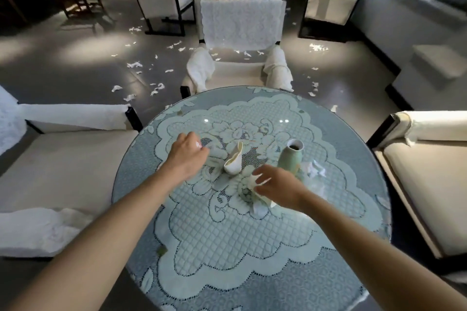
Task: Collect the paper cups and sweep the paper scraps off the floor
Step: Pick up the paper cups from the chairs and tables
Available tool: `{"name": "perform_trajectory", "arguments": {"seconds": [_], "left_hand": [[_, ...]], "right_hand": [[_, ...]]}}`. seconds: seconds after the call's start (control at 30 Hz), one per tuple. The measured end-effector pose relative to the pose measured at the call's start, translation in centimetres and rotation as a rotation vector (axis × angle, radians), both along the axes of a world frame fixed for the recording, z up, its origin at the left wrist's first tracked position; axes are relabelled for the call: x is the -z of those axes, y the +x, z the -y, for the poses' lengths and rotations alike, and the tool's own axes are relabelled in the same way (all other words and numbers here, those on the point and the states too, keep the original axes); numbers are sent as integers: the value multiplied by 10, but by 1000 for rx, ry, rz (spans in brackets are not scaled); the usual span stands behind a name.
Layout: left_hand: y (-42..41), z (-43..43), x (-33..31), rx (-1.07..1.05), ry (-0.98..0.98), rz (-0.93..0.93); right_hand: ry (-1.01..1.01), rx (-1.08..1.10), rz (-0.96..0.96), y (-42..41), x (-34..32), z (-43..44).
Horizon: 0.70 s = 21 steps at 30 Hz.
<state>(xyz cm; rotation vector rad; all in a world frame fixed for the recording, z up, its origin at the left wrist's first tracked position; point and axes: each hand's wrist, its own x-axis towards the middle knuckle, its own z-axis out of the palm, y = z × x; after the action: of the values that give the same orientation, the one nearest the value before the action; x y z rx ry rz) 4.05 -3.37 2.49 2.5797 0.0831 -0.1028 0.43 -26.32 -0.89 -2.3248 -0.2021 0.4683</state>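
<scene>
Over the lace-topped table (227,247) (scraps (134,65) litter the floor (75,70) beyond), right grip (278,188) pinches a crushed cup (255,182); left grip (188,153) unclear.

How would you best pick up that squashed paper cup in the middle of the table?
Pinch the flattened upper edge from above, coming in from the left. The cup stands squashed narrow with that edge pointing up, and the vase stands on its right.

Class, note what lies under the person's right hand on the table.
A crushed paper cup, gripped by the right hand; white ends show either side. The hand covers its middle.
</scene>
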Motion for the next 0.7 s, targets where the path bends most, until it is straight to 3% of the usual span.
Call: {"name": "perform_trajectory", "arguments": {"seconds": [0.13,0.27,0.33,0.5,0.7], "left_hand": [[12,11,13,110,103,14],[19,24,32,202,167,-73],[24,30,43,237,209,-89],[38,39,65,323,105,-266],[39,48,82,363,208,-212]], "right_hand": [[-309,83,-73,-18,34,66],[-354,257,-90,-14,56,118],[-334,229,-114,-2,66,131],[-353,151,-130,42,90,134],[-468,57,8,53,115,120]]}}
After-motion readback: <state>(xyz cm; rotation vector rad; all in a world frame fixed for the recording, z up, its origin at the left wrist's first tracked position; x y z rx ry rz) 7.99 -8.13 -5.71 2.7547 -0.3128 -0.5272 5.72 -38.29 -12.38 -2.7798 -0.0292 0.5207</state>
